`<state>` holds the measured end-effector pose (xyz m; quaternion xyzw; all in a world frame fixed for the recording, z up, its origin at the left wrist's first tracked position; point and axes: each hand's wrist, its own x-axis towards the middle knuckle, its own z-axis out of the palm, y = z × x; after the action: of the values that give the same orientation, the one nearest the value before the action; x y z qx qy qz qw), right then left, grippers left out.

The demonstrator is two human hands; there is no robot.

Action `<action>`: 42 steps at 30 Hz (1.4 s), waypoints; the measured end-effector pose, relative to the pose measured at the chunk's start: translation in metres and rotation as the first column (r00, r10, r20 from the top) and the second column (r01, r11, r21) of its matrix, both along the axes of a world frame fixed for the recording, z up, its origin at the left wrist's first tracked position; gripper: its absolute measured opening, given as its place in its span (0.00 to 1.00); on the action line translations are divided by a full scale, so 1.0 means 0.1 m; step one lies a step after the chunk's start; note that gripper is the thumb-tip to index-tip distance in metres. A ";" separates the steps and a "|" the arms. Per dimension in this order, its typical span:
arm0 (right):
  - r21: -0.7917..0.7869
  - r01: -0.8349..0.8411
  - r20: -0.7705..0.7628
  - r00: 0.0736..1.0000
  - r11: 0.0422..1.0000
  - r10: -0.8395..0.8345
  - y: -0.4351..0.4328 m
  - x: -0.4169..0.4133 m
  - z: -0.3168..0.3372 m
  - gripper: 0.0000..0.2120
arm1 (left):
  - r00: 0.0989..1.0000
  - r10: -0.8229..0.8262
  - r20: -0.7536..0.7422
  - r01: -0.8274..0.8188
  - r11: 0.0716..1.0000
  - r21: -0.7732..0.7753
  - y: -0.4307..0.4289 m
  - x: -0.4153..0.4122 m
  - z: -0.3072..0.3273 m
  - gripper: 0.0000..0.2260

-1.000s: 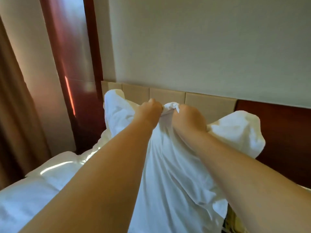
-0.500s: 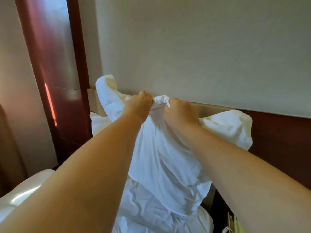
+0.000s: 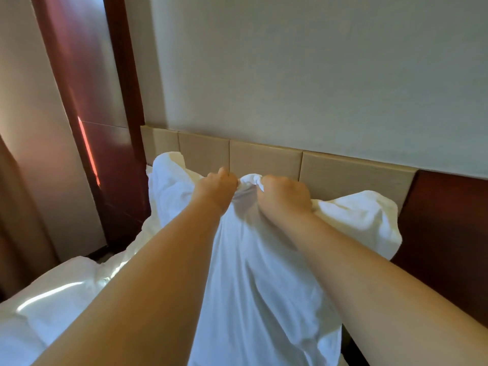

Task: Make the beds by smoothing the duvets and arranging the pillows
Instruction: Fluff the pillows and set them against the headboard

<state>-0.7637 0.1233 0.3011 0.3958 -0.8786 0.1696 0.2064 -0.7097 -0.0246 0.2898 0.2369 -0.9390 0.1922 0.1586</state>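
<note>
A white pillow (image 3: 264,281) hangs upright in front of me, held up by its top edge. My left hand (image 3: 216,190) and my right hand (image 3: 284,196) are both fisted on that bunched top edge, close together, with both arms stretched forward. The pillow's two upper corners flop out to the left and right of my fists. A white duvet (image 3: 52,294) lies rumpled on the bed at the lower left, with a streak of sunlight on it. The pillow's lower end is hidden behind my arms.
A beige padded headboard (image 3: 266,161) runs along the pale wall behind the pillow. Dark red wood panels stand to the left (image 3: 105,143) and right (image 3: 446,233). A brown curtain (image 3: 15,212) hangs at the far left.
The pillow and both fists have come down from in front of the wall to in front of the headboard. The view has shifted, so the duvet shows again at the lower left.
</note>
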 end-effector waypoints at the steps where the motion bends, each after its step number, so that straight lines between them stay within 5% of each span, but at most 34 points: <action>1: 0.002 -0.011 0.016 1.000 1.000 0.011 -0.04 -0.15 -0.06 0.13 | 1.000 0.012 0.009 -0.012 1.000 0.011 -0.05 -0.15 -0.07 0.13; 4: 0.004 -0.013 0.061 0.998 1.000 0.012 -0.19 -0.70 -0.29 0.12 | 1.000 0.019 0.016 -0.019 1.000 0.022 -0.17 -0.63 -0.32 0.12; 10: -0.021 0.084 -0.123 0.989 0.996 -0.086 -0.34 -1.85 -0.84 0.08 | 0.998 -0.042 0.052 0.041 0.999 0.032 -0.30 -1.71 -0.62 0.13; 17: 0.009 0.047 -0.022 0.999 0.999 -0.046 -0.47 -2.71 -1.52 0.21 | 0.985 0.071 0.156 -0.095 0.984 0.151 -0.37 -2.53 -1.15 0.18; 21: 0.005 -0.020 -0.042 0.999 1.000 0.021 -0.59 -2.81 -1.77 0.13 | 0.941 0.135 0.310 -0.185 0.973 0.139 -0.42 -2.55 -1.44 0.20; 25: -0.025 -0.104 0.037 0.994 0.994 0.105 -0.73 -2.84 -1.80 0.14 | 0.925 0.166 0.343 -0.225 0.964 0.141 -0.43 -2.55 -1.50 0.16; 28: -0.079 -0.191 0.031 0.981 0.978 0.194 -0.83 -2.82 -1.79 0.07 | 0.919 0.156 0.361 -0.215 0.968 0.130 -0.42 -2.51 -1.49 0.16; 34: 0.087 -0.303 0.201 0.938 0.949 0.281 -1.06 -2.56 -1.66 0.04 | 0.900 0.177 0.398 -0.246 0.960 0.130 -0.53 -2.11 -1.50 0.17; 38: 0.103 -0.317 0.206 0.934 0.943 0.291 -1.27 -2.24 -1.74 0.06 | 0.875 0.234 0.425 -0.319 0.937 0.142 -0.69 -1.66 -1.53 0.17; 42: 0.133 -0.352 0.190 0.927 0.927 0.324 -1.42 -1.94 -1.73 0.18 | 0.854 0.270 0.444 -0.371 0.916 0.157 -0.94 -1.26 -1.53 0.18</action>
<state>-0.9573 -0.0191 0.1280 0.5420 -0.8220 0.1616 0.0671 -0.8353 -0.1188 0.1371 0.3619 -0.9140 0.1486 -0.1077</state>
